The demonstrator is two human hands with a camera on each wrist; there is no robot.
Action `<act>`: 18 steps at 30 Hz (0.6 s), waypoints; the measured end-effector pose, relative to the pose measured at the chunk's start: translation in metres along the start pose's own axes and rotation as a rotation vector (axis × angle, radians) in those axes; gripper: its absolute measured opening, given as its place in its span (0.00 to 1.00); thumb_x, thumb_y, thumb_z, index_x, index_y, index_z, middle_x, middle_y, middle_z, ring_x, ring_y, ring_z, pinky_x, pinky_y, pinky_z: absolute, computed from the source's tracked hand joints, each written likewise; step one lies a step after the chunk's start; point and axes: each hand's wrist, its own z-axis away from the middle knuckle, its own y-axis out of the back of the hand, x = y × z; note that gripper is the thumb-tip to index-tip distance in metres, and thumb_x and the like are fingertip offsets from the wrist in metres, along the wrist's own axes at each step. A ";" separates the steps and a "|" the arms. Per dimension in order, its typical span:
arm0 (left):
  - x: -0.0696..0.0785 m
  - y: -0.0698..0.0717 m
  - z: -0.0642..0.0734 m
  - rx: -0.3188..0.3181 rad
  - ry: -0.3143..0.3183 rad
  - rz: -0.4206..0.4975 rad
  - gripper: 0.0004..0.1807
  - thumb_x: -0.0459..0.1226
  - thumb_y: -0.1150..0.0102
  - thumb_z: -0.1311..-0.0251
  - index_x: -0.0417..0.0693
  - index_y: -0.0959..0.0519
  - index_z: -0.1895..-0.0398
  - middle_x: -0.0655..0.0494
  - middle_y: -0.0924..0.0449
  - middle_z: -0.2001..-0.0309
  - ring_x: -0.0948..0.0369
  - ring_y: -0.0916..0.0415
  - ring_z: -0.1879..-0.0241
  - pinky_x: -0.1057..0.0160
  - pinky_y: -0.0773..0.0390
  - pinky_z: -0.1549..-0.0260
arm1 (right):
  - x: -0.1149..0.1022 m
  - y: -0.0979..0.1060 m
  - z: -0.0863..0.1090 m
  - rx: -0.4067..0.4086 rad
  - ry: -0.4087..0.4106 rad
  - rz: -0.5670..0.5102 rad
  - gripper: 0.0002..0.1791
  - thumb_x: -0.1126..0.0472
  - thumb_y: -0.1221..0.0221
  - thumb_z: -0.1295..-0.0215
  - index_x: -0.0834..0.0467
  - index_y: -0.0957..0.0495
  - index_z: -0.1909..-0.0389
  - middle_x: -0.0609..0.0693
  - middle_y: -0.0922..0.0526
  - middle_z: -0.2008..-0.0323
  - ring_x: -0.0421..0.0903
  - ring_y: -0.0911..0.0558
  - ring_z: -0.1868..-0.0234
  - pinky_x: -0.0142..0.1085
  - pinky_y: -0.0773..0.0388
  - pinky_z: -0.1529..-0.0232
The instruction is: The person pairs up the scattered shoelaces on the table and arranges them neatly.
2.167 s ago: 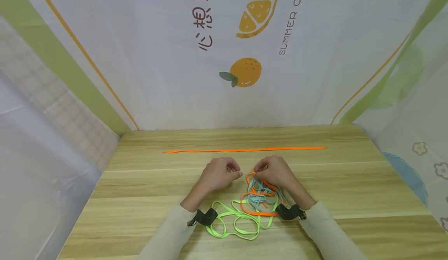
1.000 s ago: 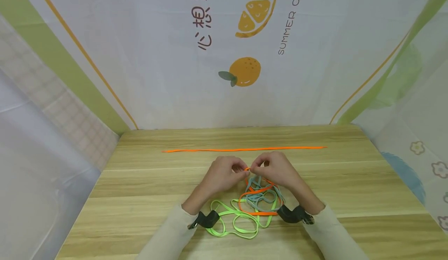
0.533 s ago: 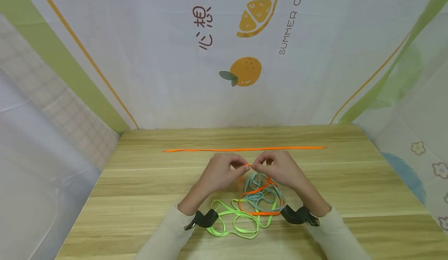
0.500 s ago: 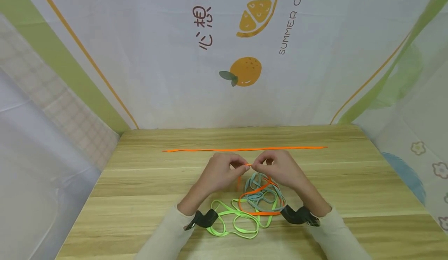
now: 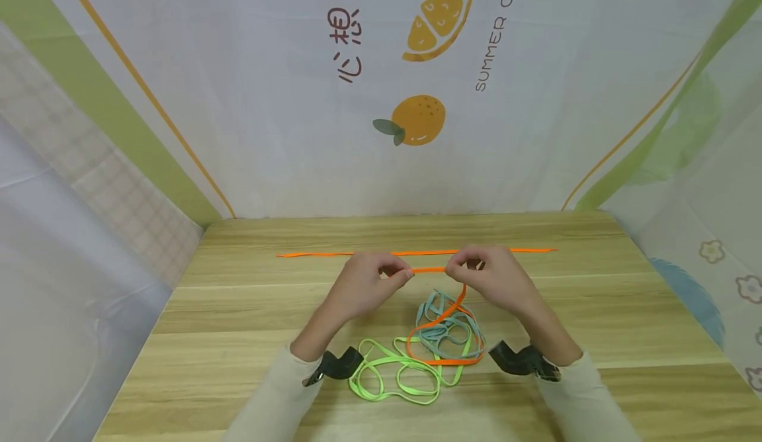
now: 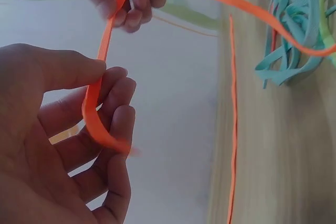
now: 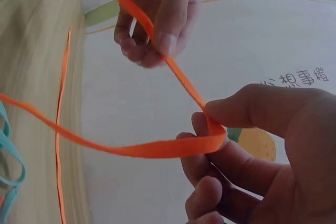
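An orange shoelace (image 5: pixel 430 270) is stretched between my two hands above the table. My left hand (image 5: pixel 366 286) pinches it near one end between thumb and index finger, and a short tail hangs past the fingers in the left wrist view. My right hand (image 5: pixel 491 276) pinches the same shoelace (image 7: pixel 186 85) farther along. From there it drops to a pile, where it curves over a tangled light blue shoelace (image 5: pixel 437 329). In front lies a loosely looped lime green shoelace (image 5: pixel 381 362), partly under the orange one.
Another orange shoelace (image 5: pixel 333 254) lies straight across the back of the wooden table (image 5: pixel 250 336), partly hidden behind my hands. A white printed cloth (image 5: pixel 286 131) hangs along the table's back edge. Black wrist cameras sit at both cuffs.
My hands came together at the orange shoelace, lifted it off the pile, then spread apart, drawing a short stretch straight between them. The green and blue shoelaces stay on the table.
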 end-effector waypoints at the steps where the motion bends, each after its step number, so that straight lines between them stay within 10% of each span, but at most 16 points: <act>1: 0.000 0.002 0.000 0.007 0.007 0.007 0.08 0.40 0.32 0.25 0.49 0.07 0.57 0.65 0.10 0.63 0.63 0.18 0.61 0.56 0.19 0.58 | 0.001 0.002 0.000 0.001 -0.005 -0.006 0.06 0.57 0.32 0.26 0.49 0.09 0.64 0.43 0.14 0.67 0.50 0.22 0.63 0.42 0.24 0.62; 18: -0.004 0.048 0.008 0.106 0.108 0.075 0.09 0.45 0.32 0.25 0.54 0.07 0.54 0.63 0.09 0.56 0.58 0.16 0.56 0.51 0.19 0.54 | 0.004 0.021 0.002 -0.023 -0.022 -0.068 0.07 0.56 0.30 0.25 0.55 0.09 0.60 0.49 0.14 0.63 0.51 0.20 0.63 0.40 0.23 0.63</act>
